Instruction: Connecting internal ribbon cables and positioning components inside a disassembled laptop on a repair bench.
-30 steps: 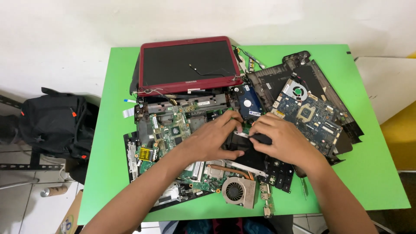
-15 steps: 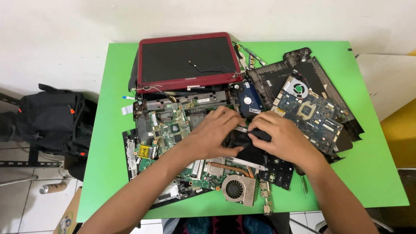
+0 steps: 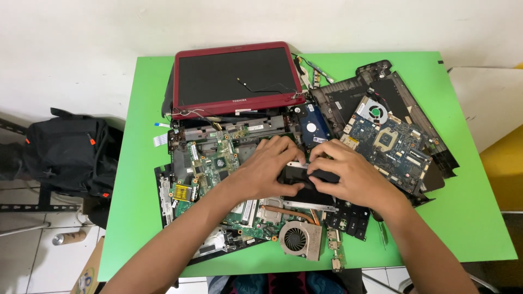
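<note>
While both hands, left [image 3: 265, 167] and right [image 3: 348, 177], are clamping fingers on a black drive [image 3: 299, 175] just below the red lid [image 3: 235, 79], it's looking rigid, light, fragile; edges are gripping best.

Around your green table [image 3: 463, 218]

You have a red-framed laptop screen [image 3: 235, 79] lying at the table's far edge, a blue circuit board [image 3: 393, 142] on a black shell to the right, a cooling fan [image 3: 298, 239] near the front edge, and a black backpack [image 3: 68, 152] on the floor at left.
</note>
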